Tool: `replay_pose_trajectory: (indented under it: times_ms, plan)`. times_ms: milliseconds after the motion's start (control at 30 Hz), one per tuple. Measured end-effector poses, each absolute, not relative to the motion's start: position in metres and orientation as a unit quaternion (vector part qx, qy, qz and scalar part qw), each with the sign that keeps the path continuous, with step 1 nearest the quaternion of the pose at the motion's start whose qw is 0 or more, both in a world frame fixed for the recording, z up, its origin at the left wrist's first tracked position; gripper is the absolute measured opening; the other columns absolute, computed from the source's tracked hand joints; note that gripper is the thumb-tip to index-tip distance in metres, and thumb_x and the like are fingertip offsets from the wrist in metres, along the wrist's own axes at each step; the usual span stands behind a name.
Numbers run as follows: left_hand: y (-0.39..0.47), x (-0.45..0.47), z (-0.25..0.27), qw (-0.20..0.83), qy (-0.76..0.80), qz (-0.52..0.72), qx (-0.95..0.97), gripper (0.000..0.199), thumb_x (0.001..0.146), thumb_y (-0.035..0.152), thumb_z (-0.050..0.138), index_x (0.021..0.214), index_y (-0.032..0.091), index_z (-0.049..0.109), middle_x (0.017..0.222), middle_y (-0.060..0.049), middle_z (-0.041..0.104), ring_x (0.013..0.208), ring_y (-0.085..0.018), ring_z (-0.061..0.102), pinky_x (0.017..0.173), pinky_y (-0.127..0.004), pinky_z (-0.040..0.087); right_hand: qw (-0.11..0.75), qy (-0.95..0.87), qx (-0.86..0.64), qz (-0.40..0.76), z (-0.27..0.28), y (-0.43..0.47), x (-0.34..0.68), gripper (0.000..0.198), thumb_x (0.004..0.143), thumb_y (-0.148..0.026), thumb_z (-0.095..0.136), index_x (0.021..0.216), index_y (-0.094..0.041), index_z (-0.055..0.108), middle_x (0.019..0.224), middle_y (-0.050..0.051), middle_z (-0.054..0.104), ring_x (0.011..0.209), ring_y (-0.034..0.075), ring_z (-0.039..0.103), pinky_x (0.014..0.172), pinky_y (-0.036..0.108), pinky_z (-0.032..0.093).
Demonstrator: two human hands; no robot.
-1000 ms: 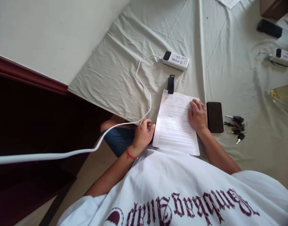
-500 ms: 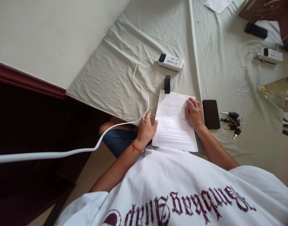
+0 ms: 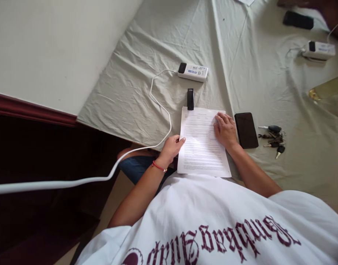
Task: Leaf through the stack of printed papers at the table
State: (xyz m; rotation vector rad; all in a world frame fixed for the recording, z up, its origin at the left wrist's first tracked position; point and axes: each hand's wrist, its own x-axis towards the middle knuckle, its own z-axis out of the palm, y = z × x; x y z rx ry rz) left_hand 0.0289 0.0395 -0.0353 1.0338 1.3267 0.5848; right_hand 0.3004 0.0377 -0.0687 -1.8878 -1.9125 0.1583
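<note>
A printed sheet of paper (image 3: 203, 147), perhaps a small stack, lies at the table's edge against the white shirt. My left hand (image 3: 171, 149), with a red bracelet at its wrist, pinches the paper's left edge, thumb on top and fingers underneath, partly hidden. On the paper's upper right side my right hand (image 3: 226, 129) lies flat with its fingers stretched out. A small black object like a stapler (image 3: 190, 98) touches the paper's top left edge. Just right of my right hand is a dark phone (image 3: 246, 130), screen up.
A white power bank (image 3: 193, 71) sits beyond the paper, its white cable (image 3: 169, 117) running past my left hand. Keys (image 3: 274, 138) lie right of the phone. Farther right are another power bank (image 3: 319, 50), a black case (image 3: 298, 20), a bottle (image 3: 326, 88) and another person's arm (image 3: 327, 13).
My left hand's fingers have closed under the paper's left edge, the thumb staying on top. My right hand rests as before. The view has shifted slightly; the other person's hand and brown item have moved mostly out of view.
</note>
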Motion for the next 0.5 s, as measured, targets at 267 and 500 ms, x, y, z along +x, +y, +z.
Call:
replay_pose_trajectory:
  times_ms: [267, 500]
  plan:
    - [0.023, 0.022, -0.027, 0.703, 0.547, 0.313, 0.329, 0.046, 0.063, 0.055, 0.086, 0.079, 0.016, 0.066, 0.07, 0.0, 0.069, 0.067, -0.016, 0.064, 0.07, -0.029, 0.052, 0.302, -0.654, -0.68, 0.134, -0.059, 0.031, 0.303, 0.031, 0.096, -0.026, 0.049, 0.119, -0.02, 0.069, 0.136, 0.012, 0.066, 0.128, 0.029, 0.058, 0.115, 0.051, 0.043]
    - [0.015, 0.006, 0.012, 0.729, 0.537, 0.326, 0.27, 0.044, 0.061, 0.05, 0.09, 0.079, 0.017, 0.067, 0.074, -0.002, 0.074, 0.075, -0.022, 0.072, 0.07, -0.033, 0.058, 0.431, -0.499, -0.681, 0.319, -0.042, 0.009, 0.297, 0.046, 0.094, -0.049, 0.059, 0.131, -0.022, 0.06, 0.125, 0.012, 0.071, 0.112, 0.027, 0.069, 0.096, 0.046, 0.057]
